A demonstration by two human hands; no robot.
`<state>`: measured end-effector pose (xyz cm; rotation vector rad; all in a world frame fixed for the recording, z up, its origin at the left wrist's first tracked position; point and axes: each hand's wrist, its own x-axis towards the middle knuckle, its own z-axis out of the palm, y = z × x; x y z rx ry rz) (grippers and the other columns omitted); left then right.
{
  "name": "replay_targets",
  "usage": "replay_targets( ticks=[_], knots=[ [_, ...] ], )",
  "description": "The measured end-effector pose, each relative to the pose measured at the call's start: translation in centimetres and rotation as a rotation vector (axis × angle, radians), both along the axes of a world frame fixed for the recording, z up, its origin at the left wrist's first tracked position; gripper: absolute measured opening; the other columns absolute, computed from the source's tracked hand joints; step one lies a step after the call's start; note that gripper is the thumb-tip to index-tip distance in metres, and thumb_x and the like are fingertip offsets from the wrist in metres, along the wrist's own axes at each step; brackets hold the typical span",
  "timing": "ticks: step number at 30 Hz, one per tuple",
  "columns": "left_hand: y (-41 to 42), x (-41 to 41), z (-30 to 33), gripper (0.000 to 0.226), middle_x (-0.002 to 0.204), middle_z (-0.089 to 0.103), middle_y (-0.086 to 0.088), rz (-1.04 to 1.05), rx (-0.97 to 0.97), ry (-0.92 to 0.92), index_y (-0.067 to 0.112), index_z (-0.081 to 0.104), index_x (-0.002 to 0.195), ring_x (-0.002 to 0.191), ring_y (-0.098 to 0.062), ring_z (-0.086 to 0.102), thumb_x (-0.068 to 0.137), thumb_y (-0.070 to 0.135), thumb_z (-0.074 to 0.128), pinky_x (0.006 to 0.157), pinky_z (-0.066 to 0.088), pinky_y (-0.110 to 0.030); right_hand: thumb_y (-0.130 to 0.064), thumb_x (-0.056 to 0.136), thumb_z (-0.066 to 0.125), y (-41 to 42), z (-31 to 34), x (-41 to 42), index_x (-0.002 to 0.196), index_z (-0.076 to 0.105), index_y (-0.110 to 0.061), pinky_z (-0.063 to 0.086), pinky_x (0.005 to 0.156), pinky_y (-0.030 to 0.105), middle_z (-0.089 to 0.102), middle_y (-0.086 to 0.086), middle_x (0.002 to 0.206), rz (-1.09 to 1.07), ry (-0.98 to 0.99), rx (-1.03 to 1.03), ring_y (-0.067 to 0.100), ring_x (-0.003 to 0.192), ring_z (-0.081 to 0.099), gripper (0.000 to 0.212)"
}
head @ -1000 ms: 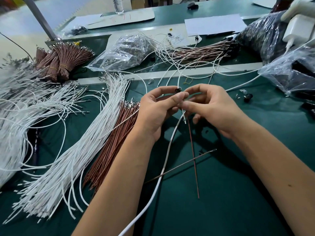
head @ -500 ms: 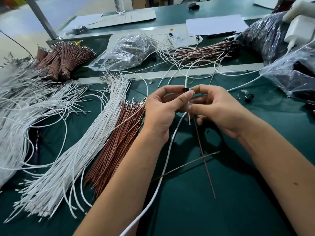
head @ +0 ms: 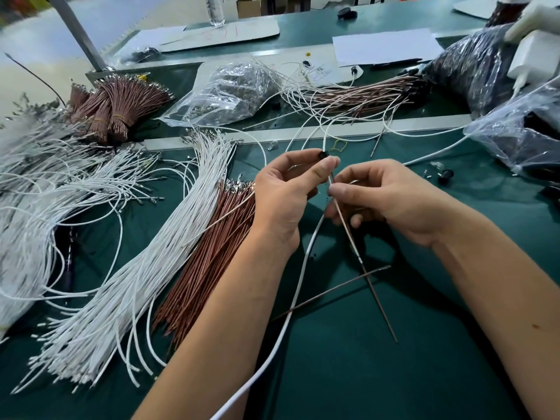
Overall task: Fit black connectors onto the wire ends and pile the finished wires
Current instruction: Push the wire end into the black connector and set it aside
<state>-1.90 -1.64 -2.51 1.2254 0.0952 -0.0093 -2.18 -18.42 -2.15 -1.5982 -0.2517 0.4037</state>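
1. Sprawling across the green bench (head: 348, 374) from nine o'clock down to seven, the loose white wires (head: 127, 286) are the biggest mass, with the brown wires (head: 209, 262) lying just beside them toward the centre.
2. At one o'clock, well apart from the hands, lies the pile of finished wires (head: 360, 93), its dark ends pointing toward two o'clock.
3. The right hand (head: 391, 198) is curled, thumb and forefinger pinching one brown wire (head: 351, 234) near its upper end. Its long axis runs from eleven o'clock at the pinch to five o'clock, where the free tail crosses another brown strand on the bench.
4. The left hand (head: 288, 192) is curled too, thumb and forefinger pinching the black connector (head: 325, 154).
5. The connector sits just at eleven o'clock of the wire tip, very near. Whether the tip is already inside cannot be told. Judging from this, the coming push runs along the wire's axis, the right hand feeding and the left hand holding.
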Motion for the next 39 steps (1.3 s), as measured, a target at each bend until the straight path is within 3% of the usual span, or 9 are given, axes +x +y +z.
replay_targets(
  ticks=[4,9,13,15,19,22,29,35,39],
  knots=[
    [0.0,-0.2,0.1,0.022,0.103,0.077,-0.017,-0.027,-0.005,-0.022,0.018,0.072,0.087,0.086,-0.017,0.068,0.070,0.014,0.086,0.076,0.046,-0.027,-0.027,0.072,0.079,0.1,0.1,-0.1,0.081,0.072,-0.014,0.052,0.054,0.018,0.072,0.011,0.072,-0.022,0.025,0.080,0.016,0.064,0.069,0.017],
    [0.4,-0.1,0.5,0.027,0.089,0.078,-0.009,-0.081,-0.246,-0.063,0.012,0.068,0.090,0.077,-0.010,0.070,0.065,0.012,0.079,0.064,0.050,-0.017,-0.010,0.085,0.077,-0.8,0.5,-0.4,0.081,0.068,-0.008,0.047,0.053,0.019,0.068,0.017,0.070,0.308,0.034,0.004,0.013,0.053,0.058,0.010],
    [1.7,0.4,0.9,0.020,0.087,0.078,-0.007,-0.068,-0.469,-0.074,0.010,0.068,0.093,0.070,-0.010,0.067,0.073,0.009,0.074,0.065,0.051,-0.020,-0.010,0.087,0.075,-1.2,0.6,-0.5,0.080,0.069,-0.012,0.047,0.055,0.018,0.072,0.013,0.071,0.594,0.059,-0.133,0.012,0.054,0.056,0.009],
    [2.2,0.7,1.0,0.018,0.088,0.077,-0.006,-0.052,-0.470,-0.063,0.011,0.069,0.093,0.066,-0.009,0.065,0.075,0.011,0.074,0.060,0.051,-0.019,-0.015,0.087,0.077,-1.1,0.5,-0.7,0.083,0.071,-0.013,0.048,0.056,0.017,0.074,0.013,0.075,0.645,0.062,-0.165,0.011,0.055,0.058,0.008],
    [1.6,0.5,0.7,0.022,0.089,0.077,-0.008,-0.094,-0.214,0.004,0.011,0.066,0.096,0.062,-0.008,0.064,0.077,0.009,0.076,0.056,0.050,-0.017,-0.033,0.086,0.078,0.3,-0.2,-0.4,0.096,0.075,-0.006,0.048,0.048,0.017,0.076,0.015,0.087,0.297,0.042,-0.033,0.013,0.066,0.066,0.029],
    [1.0,0.2,0.3,0.023,0.093,0.077,-0.013,-0.124,-0.044,0.012,0.008,0.066,0.098,0.062,-0.013,0.066,0.079,0.005,0.078,0.056,0.052,-0.021,-0.031,0.084,0.075,0.8,-0.5,-0.2,0.092,0.076,-0.007,0.042,0.043,0.017,0.073,0.014,0.080,0.083,0.050,0.044,0.011,0.059,0.062,0.025],
    [1.1,0.3,0.3,0.034,0.098,0.076,-0.017,-0.102,-0.099,0.012,0.014,0.071,0.089,0.072,-0.014,0.063,0.058,0.018,0.085,0.063,0.049,-0.018,-0.023,0.084,0.078,0.1,0.1,-0.4,0.077,0.076,-0.013,0.042,0.044,0.017,0.072,0.013,0.071,0.356,0.066,-0.185,0.011,0.055,0.060,0.012],
    [0.7,0.3,-0.2,0.026,0.101,0.075,-0.021,-0.127,-0.018,-0.011,0.009,0.071,0.094,0.072,-0.020,0.069,0.070,0.010,0.083,0.063,0.054,-0.026,-0.029,0.081,0.074,0.6,-0.3,-0.1,0.088,0.074,-0.004,0.032,0.040,0.014,0.071,0.010,0.074,0.017,0.081,0.017,0.011,0.057,0.058,0.026],
    [0.7,0.2,-0.1,0.030,0.097,0.077,-0.016,-0.136,-0.040,0.002,0.011,0.071,0.092,0.075,-0.015,0.069,0.065,0.014,0.083,0.064,0.052,-0.021,-0.027,0.077,0.077,0.1,0.1,-0.1,0.082,0.073,-0.001,0.032,0.039,0.015,0.069,0.011,0.069,0.135,0.071,-0.080,0.010,0.054,0.053,0.027]
  ],
)
